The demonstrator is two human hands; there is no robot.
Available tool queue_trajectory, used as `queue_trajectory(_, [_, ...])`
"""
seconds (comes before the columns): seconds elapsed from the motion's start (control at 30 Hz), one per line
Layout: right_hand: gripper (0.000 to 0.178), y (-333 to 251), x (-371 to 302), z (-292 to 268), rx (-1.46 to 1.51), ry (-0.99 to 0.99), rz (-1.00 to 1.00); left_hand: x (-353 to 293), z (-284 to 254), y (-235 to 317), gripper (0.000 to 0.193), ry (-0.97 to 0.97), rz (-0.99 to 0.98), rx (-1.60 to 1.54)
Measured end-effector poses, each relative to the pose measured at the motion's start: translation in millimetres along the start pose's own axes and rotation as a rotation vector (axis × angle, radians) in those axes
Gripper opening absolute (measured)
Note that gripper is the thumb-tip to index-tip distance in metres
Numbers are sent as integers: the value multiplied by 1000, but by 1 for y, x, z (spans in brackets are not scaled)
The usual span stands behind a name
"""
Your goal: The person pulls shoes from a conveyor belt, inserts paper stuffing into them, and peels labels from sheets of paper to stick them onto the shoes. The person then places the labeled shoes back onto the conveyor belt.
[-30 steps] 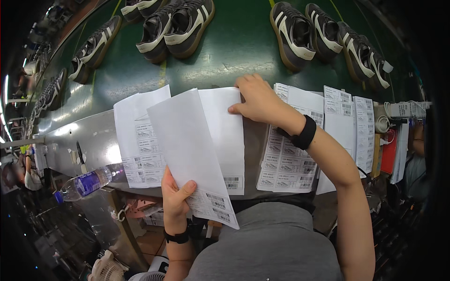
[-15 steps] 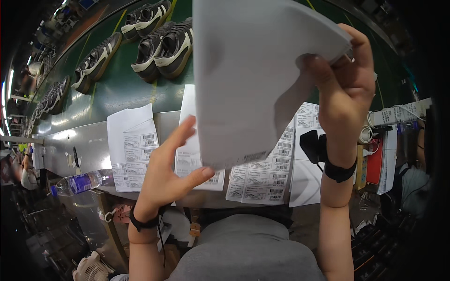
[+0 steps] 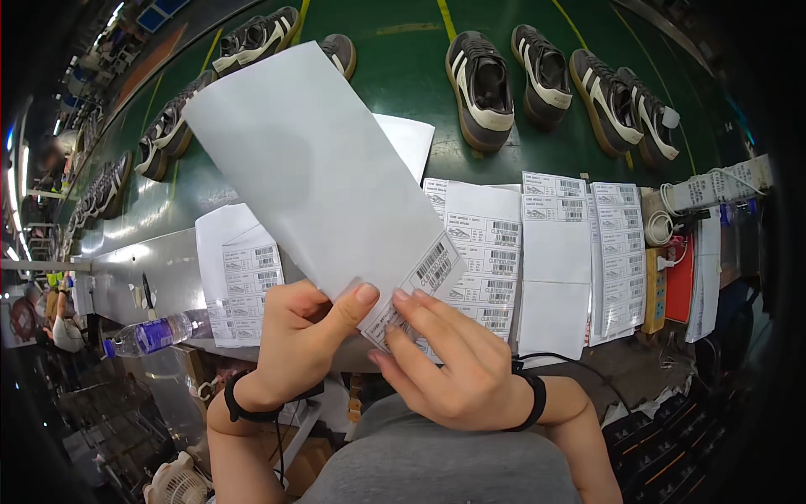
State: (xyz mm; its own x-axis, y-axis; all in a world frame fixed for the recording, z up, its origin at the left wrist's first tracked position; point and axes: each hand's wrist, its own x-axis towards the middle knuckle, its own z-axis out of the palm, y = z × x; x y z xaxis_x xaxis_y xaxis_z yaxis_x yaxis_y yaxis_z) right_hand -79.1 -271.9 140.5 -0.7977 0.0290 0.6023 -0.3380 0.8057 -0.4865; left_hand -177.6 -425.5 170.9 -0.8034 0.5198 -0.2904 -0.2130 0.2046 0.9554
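A white label sheet [image 3: 323, 168], blank but for a printed barcode label along its near end, slants up and left above the table. My left hand [image 3: 306, 349] pinches its near edge, thumb on top and fingers curled beneath. At the same end, my right hand [image 3: 457, 361] has its fingers pressed onto the printed barcode label [image 3: 435, 267]; its thumb is at the near edge. Whether the label is peeling from the backing I cannot tell. Under and beside the raised sheet lie more printed label sheets [image 3: 487, 252].
Dark sneakers with white stripes [image 3: 480, 88] stand on a green conveyor belt [image 3: 395, 80] beyond the metal ledge [image 3: 143, 252]. On the left lies a water bottle [image 3: 155, 334] beside a pen [image 3: 148, 290]. Folded label stacks [image 3: 554, 277] and a white power strip [image 3: 722, 183] are at right.
The sheet has swung down and leftward from its raised position. My right hand has come down from the upper right to its printed end, and my open left hand has closed on the near edge.
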Motion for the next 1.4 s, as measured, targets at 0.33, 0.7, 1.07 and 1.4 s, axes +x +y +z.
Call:
queue_trajectory(0.33, [26, 1, 4, -9, 24, 83, 85, 5, 12, 13, 23, -60, 198, 53])
queue_trajectory(0.7, [18, 3, 17, -8, -164, 145, 23, 21, 11, -15, 16, -39, 370, -146])
queue_trajectory(1.07, [13, 19, 10, -36, 922, 557, 588, 54, -38, -47, 30, -136, 299, -547])
queue_trajectory(1.4, [29, 180, 42, -138, 689, 805, 744, 155, -96, -71, 32, -263, 167, 693])
